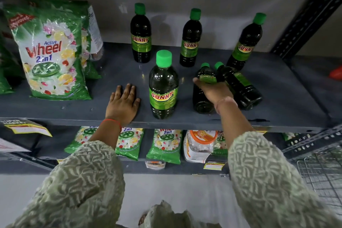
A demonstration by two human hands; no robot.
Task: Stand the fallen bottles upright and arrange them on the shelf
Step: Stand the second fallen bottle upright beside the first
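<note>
Several dark green Sunny bottles with green caps are on the grey shelf [277, 87]. Three stand at the back: one on the left [140, 33], one in the middle [190, 39], one on the right [246, 42]. A fourth bottle [163, 87] stands near the front edge. Two bottles lie on their sides, caps pointing away from me: the nearer one [201, 89] and another [238, 87] beside it on the right. My right hand [214, 90] wraps over the nearer fallen bottle. My left hand [123, 102] rests flat on the shelf, left of the front bottle, fingers spread.
Green Active Wheel detergent packs [53, 52] stand on the shelf's left side. More packs [164, 144] and a plastic jar [201, 144] sit on the shelf below. A perforated metal upright [303, 16] bounds the right side. A wire basket [322, 172] is at lower right.
</note>
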